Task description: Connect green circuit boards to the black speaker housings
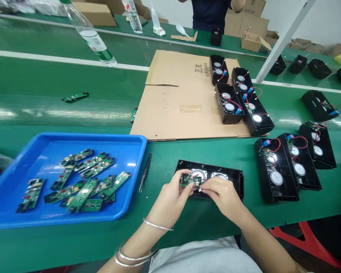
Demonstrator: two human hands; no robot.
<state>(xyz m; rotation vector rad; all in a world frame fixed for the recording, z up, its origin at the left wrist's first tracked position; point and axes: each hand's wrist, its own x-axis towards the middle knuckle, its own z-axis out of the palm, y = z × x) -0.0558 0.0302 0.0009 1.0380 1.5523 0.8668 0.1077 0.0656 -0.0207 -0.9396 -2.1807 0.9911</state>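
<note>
A black speaker housing with two round silver speakers lies on the green table in front of me. Over its left part, my left hand pinches a small green circuit board. My right hand is closed at the board's right side, its thumb and fingertips on a small white connector with a wire. To the left, a blue tray holds several green circuit boards. Between the tray and the housing lie dark tweezers.
Several black housings with speakers and wires stand at the right. More rest on a flat cardboard sheet beyond. A clear bottle is at the back left. A person is across the table, near a white post.
</note>
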